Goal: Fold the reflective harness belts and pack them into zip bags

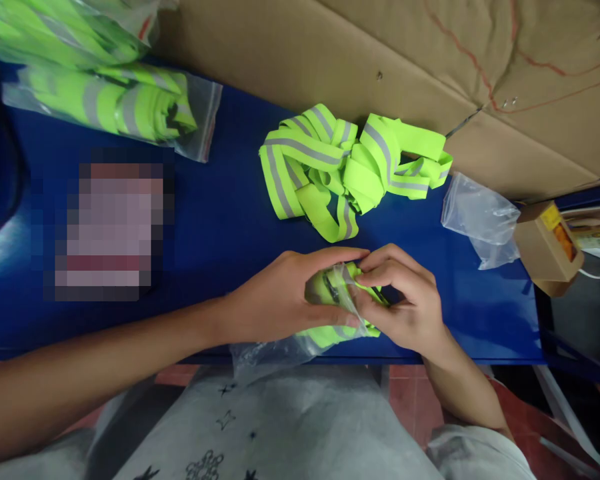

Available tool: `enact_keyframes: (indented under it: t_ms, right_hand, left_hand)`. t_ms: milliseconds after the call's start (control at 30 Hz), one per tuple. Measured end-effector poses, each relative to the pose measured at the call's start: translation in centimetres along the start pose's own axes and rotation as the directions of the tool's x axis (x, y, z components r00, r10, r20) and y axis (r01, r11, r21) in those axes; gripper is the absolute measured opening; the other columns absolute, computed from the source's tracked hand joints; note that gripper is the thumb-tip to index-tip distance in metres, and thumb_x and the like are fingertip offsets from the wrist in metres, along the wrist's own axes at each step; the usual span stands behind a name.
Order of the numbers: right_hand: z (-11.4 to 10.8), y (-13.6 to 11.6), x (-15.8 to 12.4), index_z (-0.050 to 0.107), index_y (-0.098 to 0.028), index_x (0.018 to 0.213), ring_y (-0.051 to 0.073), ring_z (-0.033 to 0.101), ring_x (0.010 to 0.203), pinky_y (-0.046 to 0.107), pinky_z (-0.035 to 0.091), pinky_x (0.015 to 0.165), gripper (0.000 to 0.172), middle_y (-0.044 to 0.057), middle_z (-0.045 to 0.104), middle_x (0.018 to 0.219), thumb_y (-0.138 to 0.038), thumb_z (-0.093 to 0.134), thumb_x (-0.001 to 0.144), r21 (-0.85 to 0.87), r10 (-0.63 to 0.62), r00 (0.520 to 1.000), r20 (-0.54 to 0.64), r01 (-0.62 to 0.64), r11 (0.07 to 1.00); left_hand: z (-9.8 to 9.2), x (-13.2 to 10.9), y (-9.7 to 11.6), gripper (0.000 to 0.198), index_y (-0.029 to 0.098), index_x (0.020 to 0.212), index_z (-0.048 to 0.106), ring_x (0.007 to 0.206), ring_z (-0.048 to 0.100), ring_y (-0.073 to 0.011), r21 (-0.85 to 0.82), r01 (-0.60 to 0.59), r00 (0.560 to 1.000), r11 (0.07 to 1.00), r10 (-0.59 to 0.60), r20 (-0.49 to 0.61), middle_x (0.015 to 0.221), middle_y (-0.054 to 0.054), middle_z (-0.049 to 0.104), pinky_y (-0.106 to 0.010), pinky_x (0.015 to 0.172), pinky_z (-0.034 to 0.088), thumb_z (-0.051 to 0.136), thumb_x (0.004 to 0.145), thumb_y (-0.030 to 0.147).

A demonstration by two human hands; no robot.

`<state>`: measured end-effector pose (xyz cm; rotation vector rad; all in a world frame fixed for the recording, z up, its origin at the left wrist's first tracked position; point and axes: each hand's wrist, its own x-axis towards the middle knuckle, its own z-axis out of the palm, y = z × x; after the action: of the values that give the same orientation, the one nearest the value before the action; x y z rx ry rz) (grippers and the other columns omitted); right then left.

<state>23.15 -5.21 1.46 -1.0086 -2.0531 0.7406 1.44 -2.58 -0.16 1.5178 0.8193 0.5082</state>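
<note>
Both my hands meet at the near edge of the blue table [230, 220]. My left hand [280, 297] is closed round a folded neon-green reflective strap [330, 333] that sits partly inside a clear plastic bag [275, 353]. My right hand [405, 303] pinches the bag's mouth and the strap from the other side. The bag's lower end hangs over the table edge toward my lap.
A loose heap of green reflective straps [350, 167] lies just beyond my hands. Filled bags of straps [120, 107] rest at the far left. An empty clear bag [480, 217] and a small cardboard box [547, 247] sit at the right. Brown cardboard [380, 47] lines the back.
</note>
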Motion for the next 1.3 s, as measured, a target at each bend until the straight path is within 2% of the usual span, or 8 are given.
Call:
enact_keyframes:
  t_ms: [267, 400, 533, 800, 900, 1067, 1167, 1300]
  right_hand:
    - [0.6, 0.6, -0.3, 0.074, -0.021, 0.105, 0.016, 0.067, 0.104, 0.029, 0.056, 0.092, 0.01, 0.007, 0.066, 0.109, -0.02, 0.07, 0.096, 0.069, 0.09, 0.996, 0.016, -0.091, 0.993]
    - [-0.3, 0.5, -0.5, 0.061, -0.028, 0.144, 0.022, 0.06, 0.127, 0.037, 0.055, 0.103, 0.042, 0.01, 0.06, 0.133, -0.043, 0.053, 0.106, 0.149, 0.205, 0.978, 0.033, -0.208, 0.967]
    - [-0.1, 0.9, -0.7, 0.046, -0.03, 0.157, 0.029, 0.055, 0.137, 0.042, 0.051, 0.112, 0.08, 0.01, 0.054, 0.149, -0.05, 0.08, 0.087, 0.037, 0.141, 0.989, 0.041, -0.143, 0.989]
    - [1.9, 1.2, -0.6, 0.074, -0.024, 0.101, 0.025, 0.058, 0.112, 0.044, 0.046, 0.094, 0.015, 0.005, 0.07, 0.117, -0.037, 0.076, 0.093, -0.161, -0.132, 0.971, 0.2, 0.165, 0.973]
    - [1.5, 1.1, -0.7, 0.074, -0.025, 0.098, 0.023, 0.058, 0.106, 0.042, 0.041, 0.089, 0.009, 0.004, 0.07, 0.114, -0.033, 0.072, 0.096, -0.143, -0.104, 0.972, 0.209, 0.136, 0.98]
    - [0.6, 1.7, -0.5, 0.074, -0.026, 0.099, 0.022, 0.06, 0.113, 0.044, 0.042, 0.096, 0.008, 0.005, 0.067, 0.125, -0.029, 0.067, 0.099, -0.047, -0.014, 0.987, 0.158, 0.022, 0.999]
    - [0.0, 2.1, -0.3, 0.074, -0.025, 0.104, 0.025, 0.057, 0.125, 0.047, 0.042, 0.104, 0.012, 0.008, 0.062, 0.135, -0.034, 0.07, 0.098, -0.011, 0.022, 0.991, 0.132, -0.021, 1.0]
    - [-1.4, 2.3, -0.1, 0.062, -0.02, 0.077, 0.021, 0.065, 0.115, 0.038, 0.051, 0.097, 0.025, 0.008, 0.068, 0.122, -0.033, 0.073, 0.095, 0.152, 0.171, 0.984, 0.043, -0.176, 0.973]
  left_hand:
    - [-0.4, 0.6, -0.5, 0.071, 0.027, 0.143, 0.059, 0.079, 0.067, -0.0161, -0.128, 0.042, 0.999, 0.991, -0.042, -0.002, 0.094, 0.0, 0.075, -0.023, 0.064, 0.05, 0.084, 0.08, 0.048]
    - [-1.5, 1.1, -0.6, 0.058, 0.026, 0.134, 0.065, 0.061, 0.055, -0.0117, -0.155, 0.003, 0.98, 0.988, -0.034, -0.196, 0.075, 0.003, 0.062, -0.022, 0.052, 0.04, 0.081, 0.083, 0.048]
    - [-2.2, 1.4, -0.6, 0.054, 0.024, 0.129, 0.065, 0.056, 0.049, -0.0102, -0.139, -0.023, 0.944, 0.99, -0.025, -0.328, 0.069, 0.004, 0.054, -0.022, 0.048, 0.035, 0.082, 0.083, 0.045]
    - [-1.5, 0.9, 0.1, 0.044, 0.025, 0.126, 0.066, 0.077, 0.07, -0.0171, -0.18, -0.007, 0.987, 0.984, -0.023, -0.16, 0.09, -0.002, 0.074, -0.024, 0.062, 0.051, 0.075, 0.089, 0.047]
    - [-1.8, 0.8, 0.4, 0.043, 0.025, 0.124, 0.067, 0.081, 0.072, -0.0183, -0.245, 0.04, 0.99, 0.969, -0.072, -0.125, 0.091, -0.002, 0.075, -0.025, 0.066, 0.054, 0.074, 0.089, 0.048]
    - [-2.6, 1.2, 0.1, 0.08, 0.026, 0.145, 0.051, 0.102, 0.076, -0.0241, -0.403, 0.229, 0.971, 0.886, -0.238, 0.029, 0.11, -0.006, 0.077, -0.031, 0.082, 0.061, 0.087, 0.074, 0.039]
    - [-2.9, 1.3, -0.1, 0.056, 0.021, 0.124, 0.069, 0.095, 0.076, -0.0233, -0.353, 0.32, 0.947, 0.879, -0.303, 0.104, 0.105, -0.006, 0.079, -0.031, 0.078, 0.061, 0.087, 0.075, 0.042]
    - [-2.7, 1.1, 0.1, 0.031, 0.019, 0.103, 0.08, 0.097, 0.076, -0.0218, -0.43, 0.248, 0.968, 0.868, -0.242, 0.07, 0.109, -0.006, 0.08, -0.031, 0.087, 0.061, 0.081, 0.083, 0.043]
